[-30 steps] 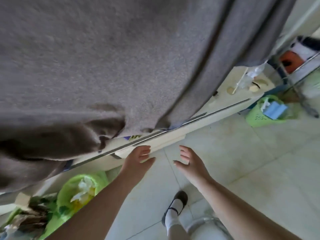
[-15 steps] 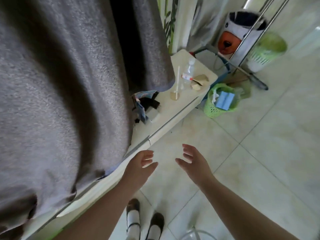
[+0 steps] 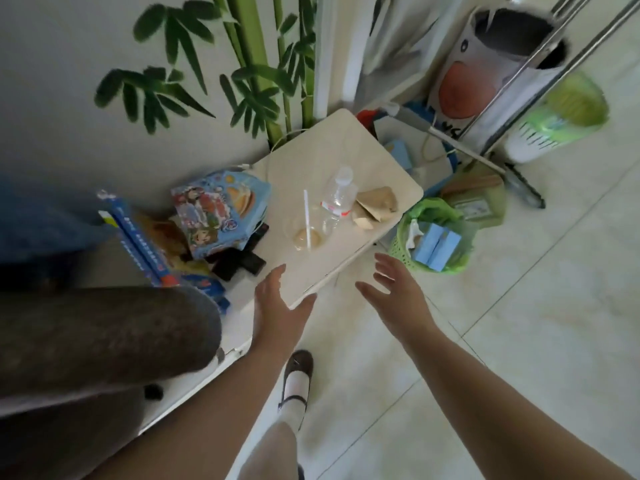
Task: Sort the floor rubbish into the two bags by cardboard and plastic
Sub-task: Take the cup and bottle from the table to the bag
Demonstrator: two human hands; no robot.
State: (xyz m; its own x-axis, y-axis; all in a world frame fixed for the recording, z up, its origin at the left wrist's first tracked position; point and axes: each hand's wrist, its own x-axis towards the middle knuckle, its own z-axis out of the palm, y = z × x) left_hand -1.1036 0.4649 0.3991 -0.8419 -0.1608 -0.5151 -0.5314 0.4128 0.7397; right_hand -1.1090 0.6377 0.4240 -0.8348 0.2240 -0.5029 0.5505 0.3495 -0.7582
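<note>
Cardboard and plastic are still lying unsorted, by my reading: left to right across mid-frame, one colourful box (image 3: 221,211), one plastic cup (image 3: 306,235), one clear bottle (image 3: 337,199) and one brown carton (image 3: 375,204) are sitting on the table (image 3: 346,147). Below, the left hand (image 3: 277,303) and right hand (image 3: 394,296) are hovering spread, holding nothing.

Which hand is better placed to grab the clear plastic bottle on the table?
Left, probably. The left hand is open over the white table's near edge, in line with the clear plastic bottle. The right hand, also open, hangs over the floor beside the table.
</note>
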